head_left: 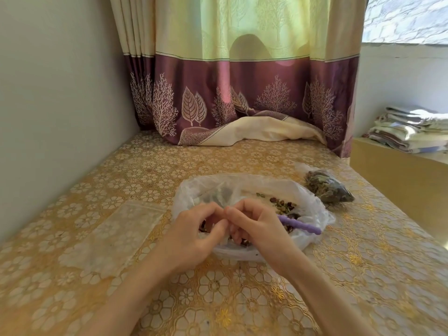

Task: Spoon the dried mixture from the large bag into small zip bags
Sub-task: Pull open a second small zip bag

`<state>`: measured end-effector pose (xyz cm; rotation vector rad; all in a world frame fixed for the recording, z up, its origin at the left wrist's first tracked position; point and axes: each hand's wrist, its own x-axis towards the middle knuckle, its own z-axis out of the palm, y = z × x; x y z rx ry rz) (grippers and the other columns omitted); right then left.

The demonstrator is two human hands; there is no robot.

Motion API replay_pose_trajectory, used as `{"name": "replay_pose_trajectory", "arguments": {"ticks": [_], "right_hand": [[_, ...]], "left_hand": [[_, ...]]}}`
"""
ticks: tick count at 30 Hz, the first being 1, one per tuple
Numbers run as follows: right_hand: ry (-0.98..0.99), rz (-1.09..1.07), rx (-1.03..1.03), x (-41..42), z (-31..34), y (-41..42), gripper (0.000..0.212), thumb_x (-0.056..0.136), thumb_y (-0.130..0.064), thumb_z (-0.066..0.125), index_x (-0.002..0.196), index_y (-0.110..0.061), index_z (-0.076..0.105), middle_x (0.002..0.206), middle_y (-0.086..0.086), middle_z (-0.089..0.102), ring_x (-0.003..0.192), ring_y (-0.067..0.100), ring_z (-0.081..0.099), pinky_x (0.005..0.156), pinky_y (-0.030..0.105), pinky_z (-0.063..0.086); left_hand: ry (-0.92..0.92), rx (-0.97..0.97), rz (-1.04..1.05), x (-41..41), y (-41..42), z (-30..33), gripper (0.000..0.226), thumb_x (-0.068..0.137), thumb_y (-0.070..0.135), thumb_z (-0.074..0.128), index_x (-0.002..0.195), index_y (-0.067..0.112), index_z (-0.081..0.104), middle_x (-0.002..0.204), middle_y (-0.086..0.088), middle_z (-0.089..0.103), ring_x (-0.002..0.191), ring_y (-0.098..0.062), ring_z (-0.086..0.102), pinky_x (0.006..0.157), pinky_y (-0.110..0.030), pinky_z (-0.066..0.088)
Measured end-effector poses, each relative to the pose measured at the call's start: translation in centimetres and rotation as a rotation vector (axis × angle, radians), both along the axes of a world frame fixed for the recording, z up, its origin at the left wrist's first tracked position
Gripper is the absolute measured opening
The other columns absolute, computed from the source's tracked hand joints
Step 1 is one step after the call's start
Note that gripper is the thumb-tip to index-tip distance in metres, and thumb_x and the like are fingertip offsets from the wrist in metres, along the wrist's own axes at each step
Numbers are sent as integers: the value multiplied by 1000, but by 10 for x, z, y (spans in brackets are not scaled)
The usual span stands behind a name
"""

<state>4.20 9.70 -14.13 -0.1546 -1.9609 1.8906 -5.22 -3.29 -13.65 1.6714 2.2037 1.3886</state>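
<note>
Gold floral tablecloth (150, 175), crumpled translucent large bag (242, 187)

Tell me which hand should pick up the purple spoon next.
Right, probably. The purple plastic spoon lies in the large clear plastic bag just beyond the right hand, handle pointing right. The left hand is farther away and pinches a small clear bag.

Left hand (194, 235) and right hand (254, 226) meet, fingers curled (fingertips nearly touching).
</note>
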Motion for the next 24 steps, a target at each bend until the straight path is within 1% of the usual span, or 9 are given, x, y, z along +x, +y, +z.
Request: {"name": "replay_pose_trajectory", "arguments": {"ticks": [3,7,10,12,15,17,20,22,24], "right_hand": [[10,46,-9,0,0,-3,18,77,-42,61,67,-28,66,61,-5,61,55,8,54,56,18,45],[23,84,-74,0,1,-2,20,82,-36,59,72,-20,63,62,-1,59,56,12,53,56,20,45],[33,59,-61,-2,-1,-5,23,83,-34,56,77,-12,60,61,-1,59,55,11,53,56,20,45],[51,43,-29,-2,-1,-8,20,89,-27,55,79,-10,58,62,1,58,55,10,52,56,19,45],[87,6,38,-2,1,-13,19,95,-13,51,78,-10,57,62,0,56,56,8,51,57,17,44],[118,-18,63,-2,2,-14,20,96,-11,50,77,-11,57,62,-3,55,56,6,50,57,16,43],[150,-26,77,-3,2,-14,20,96,-9,50,77,-11,57,60,-7,54,56,4,49,56,15,42],[160,-28,83,-2,2,-14,19,96,-9,50,78,-10,58,60,-8,55,57,5,49,57,16,42],[169,-24,77,-3,3,-13,17,95,-11,50,80,-8,58,61,-9,56,58,5,50,58,16,43]], "left_hand": [[52,-4,-5,-2,0,-2,18,89,35,48,80,22,58,72,13,56,63,-5,50,58,-11,37],[113,22,9,-4,1,-4,29,91,45,34,76,27,51,70,14,53,58,-5,47,54,-13,33],[158,31,49,-6,3,-5,31,91,44,34,80,24,54,71,11,54,62,-7,50,56,-18,39],[163,40,72,-6,2,-5,28,93,39,36,78,23,52,70,10,53,59,-6,48,54,-16,36],[104,70,65,-3,2,-4,23,93,31,38,72,26,45,64,11,50,51,-6,41,48,-14,30],[34,97,56,-1,3,-3,25,95,29,40,71,28,44,58,14,47,49,-4,38,47,-13,29],[-58,117,59,3,4,0,30,97,24,42,68,29,45,55,12,46,48,-3,37,47,-12,28],[-98,129,59,5,4,1,27,95,30,41,68,28,46,55,10,45,49,-3,36,48,-14,28],[-145,137,61,7,5,2,27,91,37,40,68,25,47,55,8,44,52,-6,37,50,-21,31]]}}
